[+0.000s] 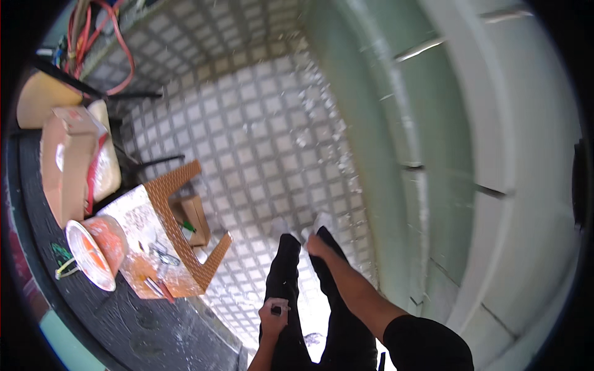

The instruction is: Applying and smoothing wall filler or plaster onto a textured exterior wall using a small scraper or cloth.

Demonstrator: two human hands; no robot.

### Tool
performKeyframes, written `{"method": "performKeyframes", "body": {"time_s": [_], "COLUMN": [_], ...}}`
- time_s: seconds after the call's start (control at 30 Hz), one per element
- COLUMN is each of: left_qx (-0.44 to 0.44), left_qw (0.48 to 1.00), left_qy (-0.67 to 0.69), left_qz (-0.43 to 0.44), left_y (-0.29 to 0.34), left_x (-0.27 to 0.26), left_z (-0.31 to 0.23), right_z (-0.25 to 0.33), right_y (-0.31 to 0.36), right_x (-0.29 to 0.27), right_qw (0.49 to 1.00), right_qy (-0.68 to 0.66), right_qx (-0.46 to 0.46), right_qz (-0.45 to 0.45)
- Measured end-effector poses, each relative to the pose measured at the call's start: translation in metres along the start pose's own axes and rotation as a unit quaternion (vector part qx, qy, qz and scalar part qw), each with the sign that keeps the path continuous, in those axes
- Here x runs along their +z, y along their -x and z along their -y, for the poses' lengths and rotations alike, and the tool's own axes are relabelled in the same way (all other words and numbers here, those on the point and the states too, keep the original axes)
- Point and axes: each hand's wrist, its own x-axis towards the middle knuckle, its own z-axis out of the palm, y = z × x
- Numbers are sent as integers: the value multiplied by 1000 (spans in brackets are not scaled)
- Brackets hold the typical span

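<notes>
My left hand (271, 320) is closed in front of my left leg. A small pale thing with a dark patch (278, 308) shows at its fingers, too small to name. My right arm reaches further forward, and the right hand (317, 246) is low beside my right trouser leg (331, 242). Its fingers point away from me and are too small and blurred to tell whether they hold anything. Both legs wear black trousers, and pale shoes (323, 220) stand on the tiled floor (247, 148).
At left, a brown woven-pattern plastic stool (179, 247) carries small tools (162, 256). An orange bucket (102, 247) and cardboard box (68, 161) rest by a black surface (142, 334). White crumbs (303, 139) litter the floor beside the green-grey wall (396, 185). A red hose (127, 59) hangs far left.
</notes>
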Motion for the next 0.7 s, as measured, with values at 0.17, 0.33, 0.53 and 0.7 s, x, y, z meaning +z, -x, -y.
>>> {"method": "performKeyframes", "body": {"time_s": [0.17, 0.33, 0.53, 0.7], "left_qx": [90, 280, 189, 183], "left_qw": [995, 947, 974, 980], "left_qy": [18, -51, -41, -58], "left_qz": [29, 152, 116, 62], "left_y": [10, 34, 47, 50], "left_x": [-11, -18, -52, -79], "left_z": [10, -19, 2, 36], "right_z": [42, 42, -69, -161], "right_y": [171, 345, 461, 507], "right_x": [-55, -135, -104, -33], "right_qw": [1000, 989, 943, 811], "right_qy": [-19, 2, -58, 65], "right_qx": [9, 127, 138, 127], "right_qz": [10, -71, -297, -567]}}
